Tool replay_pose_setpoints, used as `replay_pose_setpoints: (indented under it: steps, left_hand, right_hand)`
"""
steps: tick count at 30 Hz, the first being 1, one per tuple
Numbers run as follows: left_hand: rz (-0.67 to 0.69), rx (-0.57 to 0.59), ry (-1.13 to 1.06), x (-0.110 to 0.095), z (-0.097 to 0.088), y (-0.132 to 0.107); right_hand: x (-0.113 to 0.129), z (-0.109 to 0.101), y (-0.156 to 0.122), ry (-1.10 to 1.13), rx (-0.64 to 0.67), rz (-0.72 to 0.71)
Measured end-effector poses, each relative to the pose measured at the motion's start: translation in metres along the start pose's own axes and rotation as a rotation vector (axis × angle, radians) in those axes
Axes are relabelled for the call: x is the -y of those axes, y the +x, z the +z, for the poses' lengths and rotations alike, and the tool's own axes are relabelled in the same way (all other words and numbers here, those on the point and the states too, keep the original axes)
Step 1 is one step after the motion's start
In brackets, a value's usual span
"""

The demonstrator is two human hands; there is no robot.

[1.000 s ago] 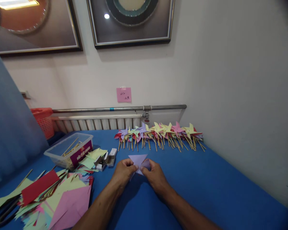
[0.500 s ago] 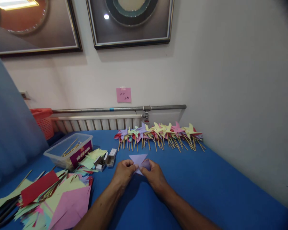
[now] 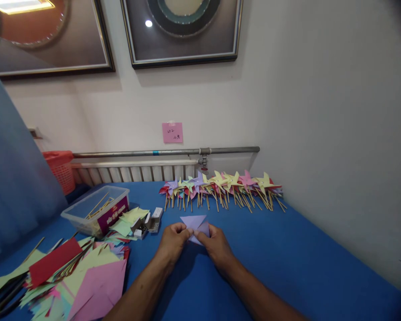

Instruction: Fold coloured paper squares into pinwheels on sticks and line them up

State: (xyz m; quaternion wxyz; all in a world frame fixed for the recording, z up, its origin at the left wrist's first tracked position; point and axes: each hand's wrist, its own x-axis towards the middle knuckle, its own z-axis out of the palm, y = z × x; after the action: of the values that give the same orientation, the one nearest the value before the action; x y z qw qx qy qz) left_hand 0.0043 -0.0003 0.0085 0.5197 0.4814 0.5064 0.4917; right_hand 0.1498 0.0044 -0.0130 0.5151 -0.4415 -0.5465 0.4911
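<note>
1. Purple paper (image 3: 194,221), light and already bent: held up between both hands, over the blue table (image 3: 277,263), in front of the row of pinwheels (image 3: 232,179), to the right of the small boxes (image 3: 157,212).
2. Probable step in hand: bringing the corners inward and gathering the tips at the centre.
3. For good work, bend each corner softly. Better not to press a sharp crease; better a rounded curve.
4. Set each tip exactly over the middle and press only there, with light force, for less danger of tearing.
5. Before loosening one thumb, secure the gathered tips under the other; otherwise, risk of flaps springing back.
6. Left hand (image 3: 173,240): grasping the left side of the sheet in a pinch, thumb on top, with hardly any gap. Cannot tell the exact placing of the fingers underneath.
7. Right hand (image 3: 217,245): also pinching the same sheet, thumb near the middle and close to the left thumb, beside a turned flap (image 3: 204,228).
</note>
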Motion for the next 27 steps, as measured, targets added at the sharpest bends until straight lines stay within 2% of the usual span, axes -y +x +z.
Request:
replay_pose_setpoints:
  steps: [5, 15, 27]
  left_hand:
    - [-0.016, -0.004, 0.002, -0.0011, 0.0006, -0.0003]
    - [0.015, -0.023, 0.015, 0.0042, -0.0018, 0.0055]
    - [0.027, -0.055, 0.042, -0.0009, 0.0005, 0.0012]
  right_hand:
    - [0.0, -0.0006, 0.0017, -0.006, -0.046, 0.01]
    - [-0.0016, -0.0028, -0.0004, -0.036, -0.011, 0.003]
    - [-0.0034, -0.0016, -0.0011, -0.085, 0.014, -0.017]
